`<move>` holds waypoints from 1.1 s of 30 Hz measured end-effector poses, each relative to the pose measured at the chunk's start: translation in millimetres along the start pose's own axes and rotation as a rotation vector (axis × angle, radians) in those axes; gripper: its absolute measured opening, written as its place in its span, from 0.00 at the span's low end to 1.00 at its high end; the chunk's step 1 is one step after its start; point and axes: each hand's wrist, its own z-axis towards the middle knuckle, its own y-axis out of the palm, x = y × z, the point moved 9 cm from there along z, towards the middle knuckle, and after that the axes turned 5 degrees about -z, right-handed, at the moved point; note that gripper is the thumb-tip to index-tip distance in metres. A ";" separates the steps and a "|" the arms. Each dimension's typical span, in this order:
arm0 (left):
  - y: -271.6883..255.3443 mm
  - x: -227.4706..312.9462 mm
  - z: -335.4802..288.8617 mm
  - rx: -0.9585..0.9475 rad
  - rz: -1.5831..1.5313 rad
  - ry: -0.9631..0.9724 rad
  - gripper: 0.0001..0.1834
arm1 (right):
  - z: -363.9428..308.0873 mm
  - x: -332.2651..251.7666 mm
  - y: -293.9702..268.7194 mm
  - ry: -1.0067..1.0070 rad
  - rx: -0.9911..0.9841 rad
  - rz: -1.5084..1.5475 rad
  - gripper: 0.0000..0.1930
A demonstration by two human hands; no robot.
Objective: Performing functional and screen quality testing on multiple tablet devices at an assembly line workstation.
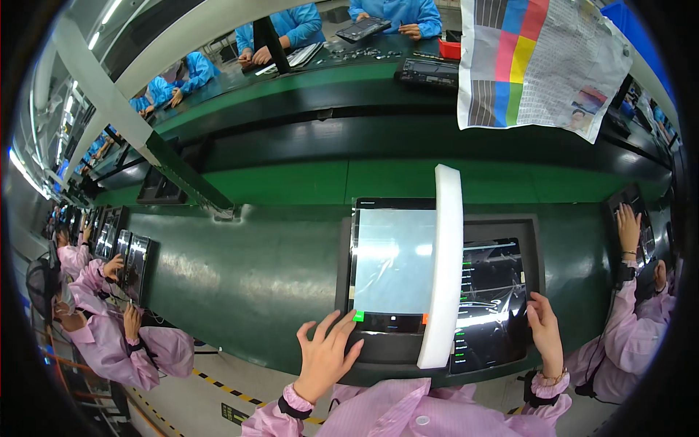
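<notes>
Two tablets lie side by side in a dark foam tray in front of me. The left tablet has a pale lit screen with a green patch and an orange patch near its bottom edge. On the right tablet, the screen is black with small lines of text and bright reflections. A long white foam strip stands between them. My left hand has its fingers spread, fingertips at the left tablet's lower left corner. Beside the right tablet's right edge is my right hand, fingers apart and slightly bent, holding nothing visible.
The green bench runs left and right. A slanted metal post stands at its back left. A printed colour sheet hangs at upper right. Co-workers in pink sit on both sides; others in blue work at the far bench.
</notes>
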 end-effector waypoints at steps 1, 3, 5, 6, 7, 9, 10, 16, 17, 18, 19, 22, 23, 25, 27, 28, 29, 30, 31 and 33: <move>-4.3 2.5 3.8 0.034 -0.008 0.054 0.18 | 3.2 8.1 2.2 0.070 -0.011 0.053 0.19; -4.4 -8.5 12.0 0.015 0.007 -0.006 0.17 | 10.0 16.5 5.9 0.145 -0.026 0.104 0.20; -11.9 -7.8 16.8 0.079 0.015 0.052 0.17 | 18.3 7.7 7.9 0.067 -0.031 0.154 0.18; -9.1 -15.6 18.9 0.042 0.040 -0.016 0.16 | 20.1 12.4 7.5 0.142 -0.023 0.116 0.18; -11.2 -16.7 19.8 0.060 0.050 -0.013 0.14 | 21.0 15.5 13.1 0.218 -0.067 0.222 0.17; -16.5 -12.4 19.7 0.111 0.035 0.056 0.14 | 23.8 5.8 16.2 0.192 -0.041 0.364 0.18; -12.3 -17.9 20.5 0.061 0.037 0.003 0.13 | 21.1 6.3 15.8 0.251 -0.054 0.455 0.17; -10.7 -8.9 25.9 0.087 0.023 0.110 0.14 | 19.2 -4.9 33.7 0.274 -0.034 0.811 0.13; -4.0 -14.7 28.1 0.022 0.034 0.041 0.14 | 19.0 -8.7 35.9 0.255 -0.077 0.857 0.12; -8.0 -8.3 28.5 0.078 0.022 0.107 0.14 | 19.5 -19.6 37.4 0.161 -0.143 0.949 0.12; -6.5 -7.2 29.5 0.072 0.025 0.114 0.14 | 17.7 -12.9 37.1 0.237 -0.117 0.904 0.12; -3.7 -4.6 30.6 0.069 0.030 0.134 0.14 | 14.6 -16.1 33.3 0.224 -0.099 0.931 0.11; 1.8 -9.8 31.2 0.014 0.049 0.075 0.14 | 13.3 -17.4 30.6 0.210 -0.080 0.909 0.11; -2.6 -3.4 29.7 0.072 0.041 0.147 0.13 | 9.6 -20.4 26.1 0.197 -0.061 0.886 0.11; -3.8 -2.1 28.8 0.075 0.047 0.154 0.13 | 5.4 -23.5 15.2 0.170 -0.005 0.856 0.11; -4.9 -1.6 28.6 0.073 0.053 0.147 0.12 | 2.9 -25.6 11.1 0.168 -0.005 0.856 0.11; -1.5 -6.2 29.5 0.013 0.075 0.080 0.12 | 0.2 -28.3 1.8 0.143 0.041 0.867 0.11; -9.7 2.0 28.3 0.075 0.061 0.143 0.12 | -2.4 -32.3 -7.0 0.109 0.078 0.886 0.11; -14.3 4.3 27.7 0.086 0.025 0.130 0.11 | -4.8 -37.4 -15.9 0.077 0.094 0.889 0.11; -22.8 12.7 28.0 0.107 -0.013 0.125 0.10 | -12.1 -46.0 -34.1 0.044 0.157 0.857 0.11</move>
